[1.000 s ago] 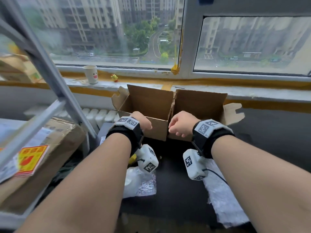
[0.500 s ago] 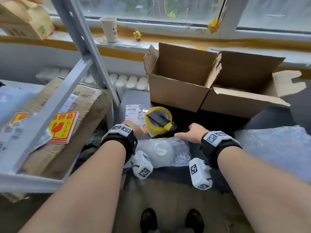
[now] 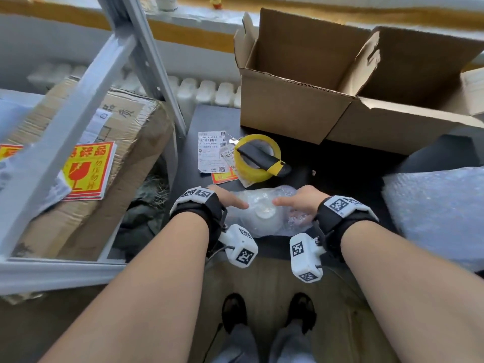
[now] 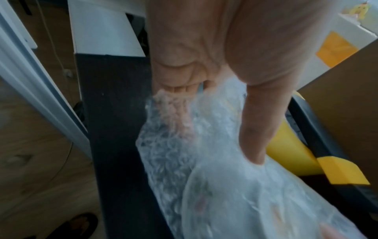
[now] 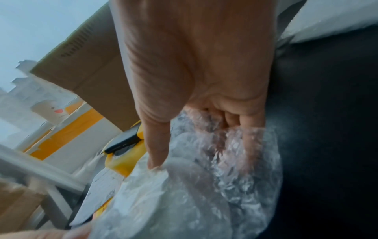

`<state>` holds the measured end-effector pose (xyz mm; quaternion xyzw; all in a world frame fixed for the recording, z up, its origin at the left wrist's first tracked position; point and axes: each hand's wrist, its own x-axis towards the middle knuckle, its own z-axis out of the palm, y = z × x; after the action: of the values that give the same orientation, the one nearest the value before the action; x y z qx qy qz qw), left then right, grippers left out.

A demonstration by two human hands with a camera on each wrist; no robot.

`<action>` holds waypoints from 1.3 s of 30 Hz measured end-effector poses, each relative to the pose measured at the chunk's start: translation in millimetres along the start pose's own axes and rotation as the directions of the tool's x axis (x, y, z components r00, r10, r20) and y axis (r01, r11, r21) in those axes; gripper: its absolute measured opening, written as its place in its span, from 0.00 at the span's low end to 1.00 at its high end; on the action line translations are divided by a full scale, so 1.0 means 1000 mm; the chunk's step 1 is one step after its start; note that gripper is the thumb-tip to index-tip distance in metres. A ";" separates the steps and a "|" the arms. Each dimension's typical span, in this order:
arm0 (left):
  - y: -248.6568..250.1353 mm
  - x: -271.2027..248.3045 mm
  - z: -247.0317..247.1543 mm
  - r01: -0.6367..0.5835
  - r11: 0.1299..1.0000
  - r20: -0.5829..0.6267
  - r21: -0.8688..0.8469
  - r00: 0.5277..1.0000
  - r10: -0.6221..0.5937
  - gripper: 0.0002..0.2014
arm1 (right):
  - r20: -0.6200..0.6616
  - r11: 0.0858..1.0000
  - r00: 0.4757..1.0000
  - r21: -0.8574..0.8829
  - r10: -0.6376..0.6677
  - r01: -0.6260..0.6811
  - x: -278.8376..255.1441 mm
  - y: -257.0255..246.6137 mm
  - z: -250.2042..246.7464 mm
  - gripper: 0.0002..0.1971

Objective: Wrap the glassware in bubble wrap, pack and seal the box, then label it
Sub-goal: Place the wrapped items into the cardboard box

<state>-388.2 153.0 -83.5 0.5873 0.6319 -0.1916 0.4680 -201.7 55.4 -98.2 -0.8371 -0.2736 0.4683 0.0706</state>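
Bubble-wrapped glass bundle (image 3: 264,213) on black table (image 3: 340,163), left hand (image 3: 225,196) and right hand (image 3: 301,200) gripping its ends

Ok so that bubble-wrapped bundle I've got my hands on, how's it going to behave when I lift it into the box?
The bubble-wrapped bundle probably has a stiff core: a pale rounded item shows through the film. Its loose ends look floppy, crumpling where the left hand and right hand grip them, so support the middle. The film looks glossy, so possibly slippery, and the contents are likely fragile.
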 end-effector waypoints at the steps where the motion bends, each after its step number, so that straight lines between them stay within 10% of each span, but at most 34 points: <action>1: 0.001 0.001 0.002 -0.003 1.000 0.009 0.002 1.000 0.003 0.39 | 0.011 0.999 1.000 0.035 0.003 -0.003 0.001 0.001 0.002 0.36; 10: 0.003 0.001 0.005 0.046 0.999 0.117 -0.019 0.992 -0.044 0.36 | 0.066 0.983 0.998 0.184 0.003 -0.016 0.001 0.008 0.001 0.16; 20: 0.029 -0.066 -0.034 -0.061 0.998 0.114 -0.016 0.991 0.062 0.34 | 0.084 0.961 0.996 0.277 -0.031 0.007 -0.038 -0.015 -0.039 0.29; 31: 0.110 -0.145 -0.139 -0.256 0.964 -0.047 0.079 0.964 0.260 0.29 | -0.020 0.910 0.968 0.336 -0.252 0.243 -0.105 -0.085 -0.160 0.42; 39: 0.209 -0.148 -0.176 -0.323 0.946 -0.224 0.016 0.921 0.318 0.24 | -0.150 0.882 0.954 0.366 -0.260 0.298 -0.090 -0.130 -0.246 0.29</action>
<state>-279.5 258.5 187.5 0.6955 0.5779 -0.0386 0.4253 -87.5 151.4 153.0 -0.7803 -0.2902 0.4569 0.3133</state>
